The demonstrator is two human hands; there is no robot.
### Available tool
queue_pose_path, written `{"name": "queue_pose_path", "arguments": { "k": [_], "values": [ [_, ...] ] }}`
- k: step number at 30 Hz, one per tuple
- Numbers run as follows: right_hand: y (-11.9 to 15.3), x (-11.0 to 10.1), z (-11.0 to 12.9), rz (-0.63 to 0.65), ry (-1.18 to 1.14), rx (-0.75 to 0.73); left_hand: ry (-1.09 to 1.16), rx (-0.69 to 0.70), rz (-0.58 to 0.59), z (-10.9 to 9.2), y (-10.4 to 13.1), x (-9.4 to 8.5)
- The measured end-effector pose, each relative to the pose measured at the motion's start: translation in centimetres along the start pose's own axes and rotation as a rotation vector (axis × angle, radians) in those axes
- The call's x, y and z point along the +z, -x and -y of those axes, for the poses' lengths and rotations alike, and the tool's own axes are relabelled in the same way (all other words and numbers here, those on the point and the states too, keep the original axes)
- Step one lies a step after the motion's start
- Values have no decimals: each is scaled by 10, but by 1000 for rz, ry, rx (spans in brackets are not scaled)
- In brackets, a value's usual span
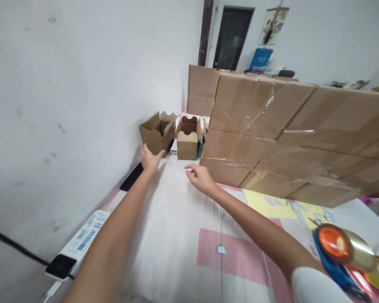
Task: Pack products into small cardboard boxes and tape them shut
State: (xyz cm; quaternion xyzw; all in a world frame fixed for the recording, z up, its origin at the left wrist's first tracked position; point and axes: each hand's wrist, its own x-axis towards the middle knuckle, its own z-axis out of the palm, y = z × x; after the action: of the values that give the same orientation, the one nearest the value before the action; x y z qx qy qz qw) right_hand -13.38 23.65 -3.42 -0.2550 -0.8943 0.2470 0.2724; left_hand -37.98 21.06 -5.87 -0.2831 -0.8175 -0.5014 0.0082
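Observation:
My left hand [150, 159] is at the front of an open brown cardboard box [152, 138] beside the wall, its fingers spread against the box's lower front. A second open box [187, 147], with notched edges, stands just to the right. My right hand [199, 176] hovers over the white cloth in front of that box, apart from it, with fingers curled and the thumb near the index finger; nothing shows clearly between them. A small white and blue item [173, 148] sits between the two boxes.
A wall of taped cartons [246, 113] stands on the right. Tape rolls and a blue dispenser [334, 269] lie at the lower right. Along the left wall are a white power strip [88, 235], a black flat object [132, 176] and a cable. A person's hand shows at the far right edge.

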Motion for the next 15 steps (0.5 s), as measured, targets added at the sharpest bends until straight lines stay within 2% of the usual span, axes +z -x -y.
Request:
{"name": "queue_pose_path", "arguments": {
  "k": [2,5,8,11,15],
  "values": [
    [-49,41,4,78,-10,32,-47,-61,-18,-3,-13,22],
    [-103,79,3,154,180,14,-84,-113,-86,-4,-18,54],
    [-132,98,-4,228,285,145,-101,-114,-204,5,-20,74],
    [-148,109,-10,169,273,292,-150,-83,-318,16,-27,81],
    [-164,118,-10,93,182,453,-190,-56,-308,26,-38,81]
  ]
}}
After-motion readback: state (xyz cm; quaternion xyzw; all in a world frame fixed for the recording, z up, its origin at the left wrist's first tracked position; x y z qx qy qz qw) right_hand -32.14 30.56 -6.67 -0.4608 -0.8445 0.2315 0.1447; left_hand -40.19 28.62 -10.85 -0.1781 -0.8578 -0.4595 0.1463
